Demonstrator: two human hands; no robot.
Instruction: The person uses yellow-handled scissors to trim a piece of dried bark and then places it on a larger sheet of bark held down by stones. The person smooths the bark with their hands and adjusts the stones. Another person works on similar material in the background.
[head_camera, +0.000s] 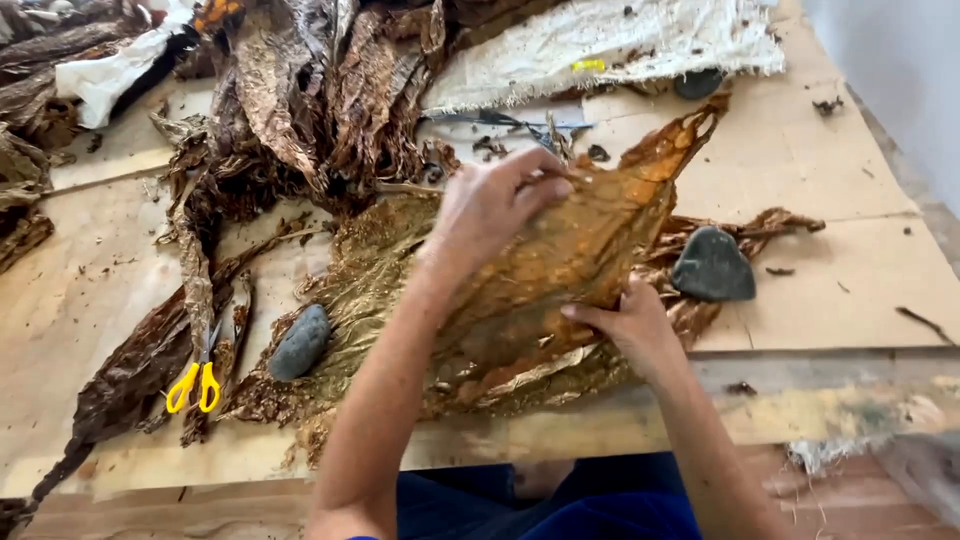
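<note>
A large orange-brown dried leaf (590, 240) lies spread over a stack of similar leaves on the cardboard-covered table (800, 160). My left hand (495, 200) presses flat on the leaf's upper part, fingers pointing right. My right hand (630, 320) pinches the leaf's lower edge between thumb and fingers. A grey stone (712, 266) rests on the stack at the right, and another grey stone (299, 342) sits at its left end.
Yellow-handled scissors (195, 385) lie on dark leaves at the left. A heap of dark dried leaves (310, 90) fills the back. A white cloth (620, 40) lies at the back right, a white rag (110, 70) at the back left. The table's wooden front edge (820, 400) runs near me.
</note>
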